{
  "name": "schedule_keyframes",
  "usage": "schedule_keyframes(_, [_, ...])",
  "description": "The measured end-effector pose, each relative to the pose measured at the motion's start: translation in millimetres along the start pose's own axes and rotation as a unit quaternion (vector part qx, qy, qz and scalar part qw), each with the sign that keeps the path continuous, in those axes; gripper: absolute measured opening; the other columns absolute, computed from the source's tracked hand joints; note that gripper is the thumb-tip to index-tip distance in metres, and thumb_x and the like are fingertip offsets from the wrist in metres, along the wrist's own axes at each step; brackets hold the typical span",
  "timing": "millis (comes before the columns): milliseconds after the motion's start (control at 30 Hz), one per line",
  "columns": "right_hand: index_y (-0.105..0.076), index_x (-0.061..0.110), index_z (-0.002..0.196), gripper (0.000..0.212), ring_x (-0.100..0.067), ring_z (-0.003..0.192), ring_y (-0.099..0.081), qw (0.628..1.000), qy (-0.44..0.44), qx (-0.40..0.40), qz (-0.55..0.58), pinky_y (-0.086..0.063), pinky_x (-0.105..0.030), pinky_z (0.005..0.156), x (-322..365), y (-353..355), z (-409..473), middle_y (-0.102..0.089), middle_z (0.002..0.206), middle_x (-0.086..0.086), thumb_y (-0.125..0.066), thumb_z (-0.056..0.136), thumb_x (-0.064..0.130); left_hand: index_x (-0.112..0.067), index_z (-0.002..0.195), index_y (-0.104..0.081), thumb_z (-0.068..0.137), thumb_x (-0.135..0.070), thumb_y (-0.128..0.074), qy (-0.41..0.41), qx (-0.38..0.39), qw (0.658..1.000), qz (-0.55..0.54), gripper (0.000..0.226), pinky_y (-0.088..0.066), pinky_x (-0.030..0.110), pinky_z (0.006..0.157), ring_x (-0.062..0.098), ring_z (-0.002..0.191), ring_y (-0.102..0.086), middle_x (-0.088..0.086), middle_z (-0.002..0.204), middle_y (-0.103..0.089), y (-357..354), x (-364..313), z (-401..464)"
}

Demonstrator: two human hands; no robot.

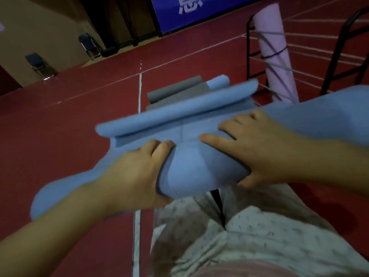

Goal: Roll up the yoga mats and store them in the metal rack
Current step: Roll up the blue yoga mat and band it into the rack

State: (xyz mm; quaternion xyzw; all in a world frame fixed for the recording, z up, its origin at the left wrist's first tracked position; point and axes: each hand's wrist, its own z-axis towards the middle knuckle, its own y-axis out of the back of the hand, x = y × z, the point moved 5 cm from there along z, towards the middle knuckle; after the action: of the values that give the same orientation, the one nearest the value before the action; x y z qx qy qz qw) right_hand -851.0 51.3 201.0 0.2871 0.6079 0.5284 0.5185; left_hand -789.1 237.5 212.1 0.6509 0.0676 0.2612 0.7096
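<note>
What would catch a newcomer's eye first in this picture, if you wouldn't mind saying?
Most likely the blue yoga mat in the centre, partly rolled, with the left hand gripping the roll and the right hand resting on top of it. Next, the pink rolled mat standing upright in the black metal rack at upper right, against the dark red floor.

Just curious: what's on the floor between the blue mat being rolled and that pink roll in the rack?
In the head view, a grey mat with a blue curled end lies partly between the blue mat and the pink roll; beside it is bare red floor.
</note>
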Motion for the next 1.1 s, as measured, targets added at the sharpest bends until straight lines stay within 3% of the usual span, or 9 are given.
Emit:
schedule_keyframes(67, [0.022, 0.036, 0.136, 0.107, -0.027, 0.120, -0.033, 0.998, 0.011, 0.064, 0.027, -0.030, -0.043, 0.094, 12.8, -18.1, -11.0, -0.025, 0.139, -0.006, -0.057, 0.072, 0.070, -0.016, 0.129, -0.046, 0.050, -0.065, -0.070, 0.014, 0.045, 0.998, -0.030, 0.096, -0.045, 0.024, 0.052, 0.016, 0.068, -0.064, -0.002, 0.102, -0.059, -18.7, -8.5, -14.6])
schedule_keyframes(133, [0.023, 0.039, 0.136, 0.107, -0.024, 0.122, -0.031, 0.995, 0.007, 0.082, 0.055, -0.028, -0.040, 0.097, 15.7, -27.4, -12.7, -0.024, 0.140, -0.002, -0.056, 0.071, 0.071, -0.024, 0.133, -0.041, 0.053, -0.068, -0.066, 0.020, 0.066, 0.996, -0.056, 0.094, -0.043, 0.018, 0.060, 0.013, 0.078, -0.064, -0.006, 0.109, -0.058, -28.8, -10.9, -16.9])
schedule_keyframes(233, [0.015, 0.046, 0.139, 0.108, -0.017, 0.112, -0.036, 0.990, 0.007, 0.088, 0.110, -0.030, -0.035, 0.091, 6.6, -28.5, 0.8, -0.034, 0.130, 0.007, -0.053, 0.061, 0.078, -0.038, 0.135, -0.032, 0.056, -0.065, -0.076, 0.051, 0.151, 0.981, -0.107, 0.095, -0.043, 0.018, 0.075, 0.007, 0.097, -0.059, -0.017, 0.122, -0.052, -31.4, 4.4, -4.0])
schedule_keyframes(500, [-0.019, 0.049, 0.143, 0.109, 0.002, 0.115, -0.042, 0.935, 0.037, 0.169, 0.309, -0.037, -0.025, 0.102, -26.6, -23.8, 43.8, -0.040, 0.127, 0.023, -0.078, 0.054, 0.068, -0.045, 0.120, -0.044, 0.048, -0.054, -0.088, 0.077, 0.318, 0.887, -0.327, 0.084, -0.049, 0.026, 0.091, -0.006, 0.106, -0.055, -0.028, 0.117, -0.054, -42.1, 49.6, 33.6])
schedule_keyframes(633, [-0.021, 0.044, 0.144, 0.100, 0.003, 0.116, -0.036, 0.954, 0.026, 0.109, 0.278, -0.032, -0.019, 0.099, -26.6, -12.8, 45.7, -0.035, 0.131, 0.022, -0.072, 0.062, 0.067, -0.037, 0.122, -0.050, 0.049, -0.044, -0.088, 0.079, 0.370, 0.838, -0.394, 0.082, -0.054, 0.035, 0.090, 0.003, 0.106, -0.061, -0.019, 0.119, -0.060, -51.4, 63.7, 46.9])
schedule_keyframes(867, [-0.019, 0.053, 0.138, 0.092, -0.008, 0.116, -0.042, 0.977, -0.016, 0.028, 0.209, -0.036, -0.037, 0.096, -7.1, -19.4, 55.0, -0.041, 0.128, 0.018, -0.054, 0.059, 0.085, -0.023, 0.135, -0.045, 0.060, -0.025, -0.084, 0.088, 0.431, 0.766, -0.469, 0.084, -0.053, 0.044, 0.091, 0.021, 0.111, -0.063, 0.000, 0.127, -0.062, -63.3, 76.6, 61.4])
schedule_keyframes(967, [-0.024, 0.056, 0.135, 0.088, -0.005, 0.113, -0.044, 0.968, -0.010, 0.041, 0.247, -0.038, -0.035, 0.094, -13.4, -20.1, 58.6, -0.044, 0.123, 0.020, -0.058, 0.058, 0.083, -0.031, 0.136, -0.045, 0.065, -0.034, -0.084, 0.087, 0.417, 0.786, -0.448, 0.081, -0.050, 0.041, 0.095, 0.014, 0.114, -0.060, -0.009, 0.128, -0.060, -57.2, 78.5, 55.9])
schedule_keyframes(1033, [-0.027, 0.057, 0.132, 0.086, -0.003, 0.111, -0.046, 0.964, -0.005, 0.039, 0.264, -0.041, -0.034, 0.093, -15.4, -20.7, 63.3, -0.046, 0.120, 0.021, -0.060, 0.057, 0.082, -0.039, 0.136, -0.044, 0.066, -0.049, -0.083, 0.094, 0.356, 0.847, -0.383, 0.081, -0.044, 0.032, 0.102, 0.004, 0.119, -0.054, -0.019, 0.133, -0.052, -43.3, 83.3, 50.1])
schedule_keyframes(1100, [-0.032, 0.054, 0.132, 0.085, -0.002, 0.110, -0.048, 0.957, -0.005, 0.044, 0.287, -0.043, -0.032, 0.094, -18.7, -20.5, 71.0, -0.048, 0.120, 0.021, -0.065, 0.057, 0.079, -0.039, 0.140, -0.038, 0.067, -0.058, -0.075, 0.107, 0.239, 0.922, -0.286, 0.085, -0.032, 0.015, 0.103, -0.004, 0.123, -0.042, -0.025, 0.139, -0.042, -24.1, 83.4, 39.4])
